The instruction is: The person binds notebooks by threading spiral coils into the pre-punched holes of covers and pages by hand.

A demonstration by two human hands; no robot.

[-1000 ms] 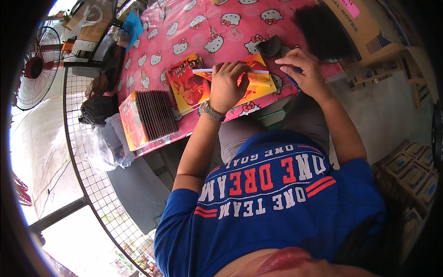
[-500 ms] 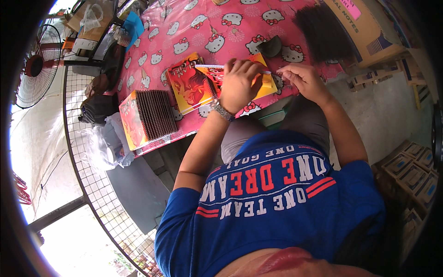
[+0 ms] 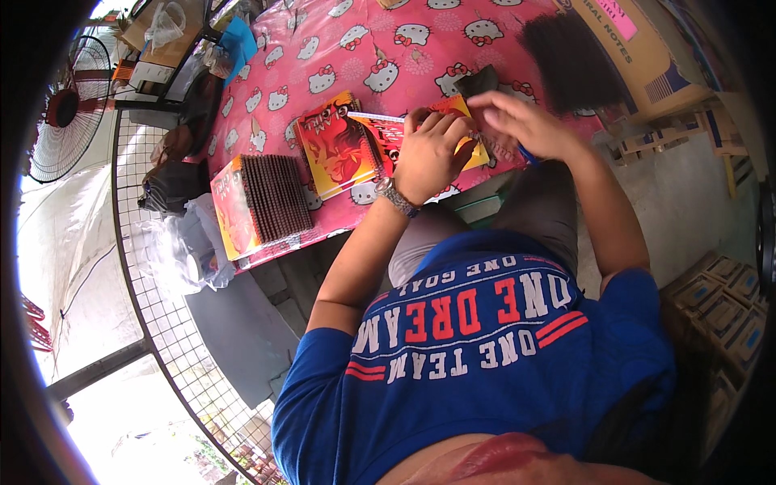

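My left hand (image 3: 436, 153), wearing a metal watch, is closed on a tilted spiral notebook (image 3: 378, 129) with a red and yellow cover. Its fingers press near the notebook's right end and hide part of it. My right hand (image 3: 525, 125) is just right of it, slightly blurred, fingers stretched and apart. A small blue thing (image 3: 527, 155) shows under its palm; whether the hand touches it is unclear. Left of the held notebook lies another red and yellow spiral notebook (image 3: 327, 149). Farther left stands a stack of notebooks (image 3: 279, 198), dark coiled bindings showing.
A pile of black spiral coils (image 3: 566, 61) lies at the far right of the pink patterned tablecloth (image 3: 323, 44), beside a cardboard box (image 3: 647, 65). A dark curved piece (image 3: 477, 82) sits beyond my hands. A plastic bag (image 3: 194, 250) hangs by the left table edge, near a fan (image 3: 69, 109).
My right hand has lifted slightly and its fingers have spread from a pinch. The blue thing has come into sight below it. My left hand still grips the notebook.
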